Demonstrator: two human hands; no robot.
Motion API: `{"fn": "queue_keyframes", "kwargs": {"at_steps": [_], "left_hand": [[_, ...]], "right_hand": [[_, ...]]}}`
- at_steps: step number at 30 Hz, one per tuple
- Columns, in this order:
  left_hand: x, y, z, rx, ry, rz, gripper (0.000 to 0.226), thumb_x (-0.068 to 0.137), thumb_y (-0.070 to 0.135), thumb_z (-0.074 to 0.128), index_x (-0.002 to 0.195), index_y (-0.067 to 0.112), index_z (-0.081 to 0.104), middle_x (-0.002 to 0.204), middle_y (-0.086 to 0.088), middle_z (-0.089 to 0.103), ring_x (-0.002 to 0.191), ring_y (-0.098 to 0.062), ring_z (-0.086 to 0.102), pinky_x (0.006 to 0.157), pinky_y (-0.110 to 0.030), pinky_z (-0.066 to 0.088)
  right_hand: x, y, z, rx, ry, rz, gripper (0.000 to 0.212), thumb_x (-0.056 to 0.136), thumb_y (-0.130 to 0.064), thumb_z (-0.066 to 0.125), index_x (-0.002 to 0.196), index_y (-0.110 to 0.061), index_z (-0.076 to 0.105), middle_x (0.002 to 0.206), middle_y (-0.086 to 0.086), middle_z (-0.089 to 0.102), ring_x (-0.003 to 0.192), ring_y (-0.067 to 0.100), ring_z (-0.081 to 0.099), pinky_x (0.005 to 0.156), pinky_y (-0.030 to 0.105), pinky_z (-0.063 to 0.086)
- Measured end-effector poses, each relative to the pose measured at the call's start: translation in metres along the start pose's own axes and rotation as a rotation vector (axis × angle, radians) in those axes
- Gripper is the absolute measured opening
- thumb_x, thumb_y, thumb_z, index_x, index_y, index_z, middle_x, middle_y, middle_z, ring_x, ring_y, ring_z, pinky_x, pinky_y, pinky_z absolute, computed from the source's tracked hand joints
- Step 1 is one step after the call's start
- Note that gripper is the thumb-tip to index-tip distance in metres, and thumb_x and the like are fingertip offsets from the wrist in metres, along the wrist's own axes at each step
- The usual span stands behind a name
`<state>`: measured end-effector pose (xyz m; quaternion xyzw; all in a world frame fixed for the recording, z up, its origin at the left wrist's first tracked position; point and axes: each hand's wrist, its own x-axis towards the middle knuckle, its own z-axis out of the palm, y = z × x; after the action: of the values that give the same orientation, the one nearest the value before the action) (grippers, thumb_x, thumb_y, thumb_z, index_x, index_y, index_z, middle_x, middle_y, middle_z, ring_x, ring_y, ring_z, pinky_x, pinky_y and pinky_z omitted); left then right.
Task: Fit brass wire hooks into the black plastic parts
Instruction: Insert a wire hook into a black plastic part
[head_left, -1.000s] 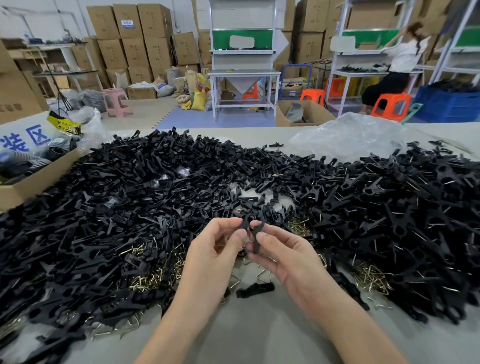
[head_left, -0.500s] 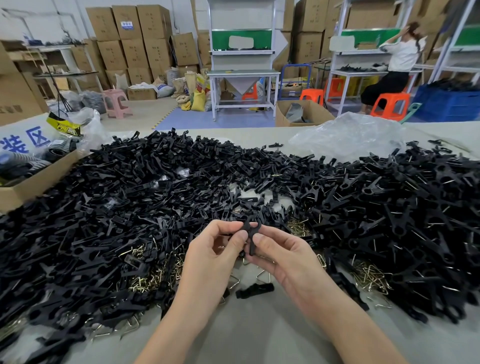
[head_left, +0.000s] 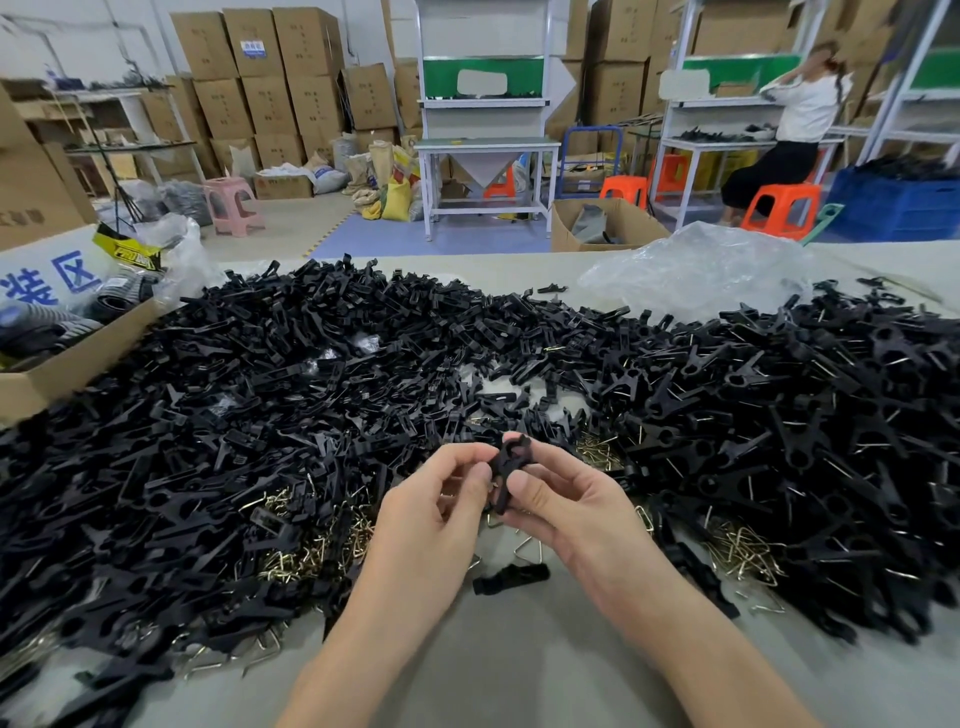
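One black plastic part (head_left: 511, 462) sits over the tabletop (head_left: 519, 670), pinched btw both hands. The left hand (head_left: 431, 504): fingers curled, thumb & forefinger on the part's left edge. The right hand (head_left: 571, 501) grips its right side w/ thumb & fingers. Pile of black parts (head_left: 249, 415) lies behind & either side of it. Brass hooks (head_left: 311, 553) are lower left of it, and a stray black piece (head_left: 511, 578) is just below.

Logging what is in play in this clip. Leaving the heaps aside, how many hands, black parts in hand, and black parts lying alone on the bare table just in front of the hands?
Hands: 2, left hand and right hand
Held part: 1, pinched by both hands
Lone part on the table: 1
Total: 4
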<state>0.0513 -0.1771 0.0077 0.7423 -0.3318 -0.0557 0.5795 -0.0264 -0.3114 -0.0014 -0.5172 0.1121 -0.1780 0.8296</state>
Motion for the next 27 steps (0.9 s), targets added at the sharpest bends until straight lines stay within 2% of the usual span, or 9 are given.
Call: {"fn": "queue_keyframes", "kwargs": {"at_steps": [3, 6, 8, 11, 15, 18, 20, 24, 27], "left_hand": [[-0.001, -0.003, 0.000, 0.117, -0.010, 0.075, 0.022, 0.102, 0.024, 0.055, 0.105, 0.043, 0.066, 0.090, 0.025, 0.070, 0.076, -0.001, 0.065, 0.064, -0.020, 0.054], [0.000, -0.006, -0.004, 0.230, 0.011, 0.100, 0.023, 0.102, 0.031, 0.050, 0.116, 0.041, 0.065, 0.094, 0.027, 0.069, 0.086, 0.005, 0.063, 0.070, -0.011, 0.046], [0.001, -0.008, -0.007, 0.351, 0.058, 0.103, 0.028, 0.102, 0.037, 0.044, 0.125, 0.039, 0.059, 0.105, 0.025, 0.066, 0.099, 0.005, 0.060, 0.083, -0.015, 0.046], [0.003, -0.011, -0.013, 0.603, 0.085, 0.133, 0.029, 0.101, 0.034, 0.044, 0.128, 0.033, 0.057, 0.110, 0.021, 0.063, 0.100, -0.002, 0.054, 0.090, -0.027, 0.042], [0.003, -0.020, -0.016, 0.944, -0.127, 0.123, 0.036, 0.100, 0.048, 0.043, 0.130, 0.034, 0.059, 0.121, 0.016, 0.057, 0.116, -0.012, 0.051, 0.104, -0.033, 0.031], [0.002, -0.022, -0.016, 0.990, -0.204, 0.097, 0.043, 0.098, 0.055, 0.043, 0.134, 0.035, 0.056, 0.125, 0.014, 0.052, 0.120, -0.014, 0.049, 0.108, -0.035, 0.028], [0.003, -0.023, -0.016, 0.968, -0.193, 0.113, 0.041, 0.098, 0.055, 0.045, 0.134, 0.036, 0.052, 0.126, 0.014, 0.050, 0.120, -0.013, 0.049, 0.107, -0.034, 0.028], [0.004, -0.019, -0.017, 0.862, -0.126, 0.235, 0.015, 0.093, 0.038, 0.063, 0.107, 0.034, 0.064, 0.110, 0.013, 0.052, 0.103, -0.014, 0.054, 0.098, -0.034, 0.036], [0.001, -0.020, -0.010, 0.916, -0.153, 0.288, 0.016, 0.086, 0.033, 0.076, 0.102, 0.034, 0.074, 0.109, 0.006, 0.063, 0.101, -0.022, 0.061, 0.094, -0.043, 0.046]], "right_hand": [[0.001, 0.003, -0.002, -0.025, -0.044, -0.022, 0.040, 0.075, -0.020, 0.079, 0.115, -0.026, 0.076, 0.086, 0.001, 0.069, 0.091, 0.018, 0.072, 0.083, 0.028, 0.059], [0.003, 0.005, -0.003, -0.063, -0.027, -0.062, 0.035, 0.074, -0.026, 0.084, 0.108, -0.024, 0.077, 0.094, 0.003, 0.070, 0.093, 0.022, 0.072, 0.085, 0.030, 0.059], [0.005, 0.005, -0.005, -0.056, 0.042, -0.091, 0.036, 0.070, -0.029, 0.086, 0.105, -0.023, 0.078, 0.097, 0.006, 0.069, 0.094, 0.023, 0.073, 0.085, 0.029, 0.059], [0.008, 0.002, -0.012, -0.038, 0.152, -0.140, 0.031, 0.070, -0.027, 0.080, 0.100, -0.025, 0.080, 0.090, 0.002, 0.072, 0.087, 0.019, 0.074, 0.081, 0.024, 0.059], [0.010, -0.001, -0.017, -0.007, 0.249, -0.148, 0.027, 0.071, -0.023, 0.076, 0.098, -0.019, 0.080, 0.086, 0.002, 0.074, 0.084, 0.017, 0.074, 0.076, 0.021, 0.059], [0.011, -0.001, -0.016, -0.017, 0.265, -0.144, 0.033, 0.072, -0.022, 0.075, 0.104, -0.014, 0.076, 0.082, -0.001, 0.074, 0.082, 0.015, 0.074, 0.074, 0.020, 0.059], [0.012, 0.000, -0.016, -0.025, 0.268, -0.147, 0.034, 0.075, -0.020, 0.074, 0.108, -0.012, 0.074, 0.082, -0.002, 0.074, 0.081, 0.014, 0.074, 0.074, 0.020, 0.059], [0.012, 0.000, -0.017, -0.019, 0.265, -0.149, 0.022, 0.085, -0.009, 0.072, 0.107, -0.012, 0.074, 0.079, -0.003, 0.073, 0.080, 0.014, 0.074, 0.073, 0.020, 0.058], [0.013, 0.001, -0.018, -0.021, 0.272, -0.147, 0.019, 0.088, -0.006, 0.070, 0.106, -0.013, 0.074, 0.079, -0.003, 0.073, 0.080, 0.014, 0.073, 0.073, 0.020, 0.058]]}}
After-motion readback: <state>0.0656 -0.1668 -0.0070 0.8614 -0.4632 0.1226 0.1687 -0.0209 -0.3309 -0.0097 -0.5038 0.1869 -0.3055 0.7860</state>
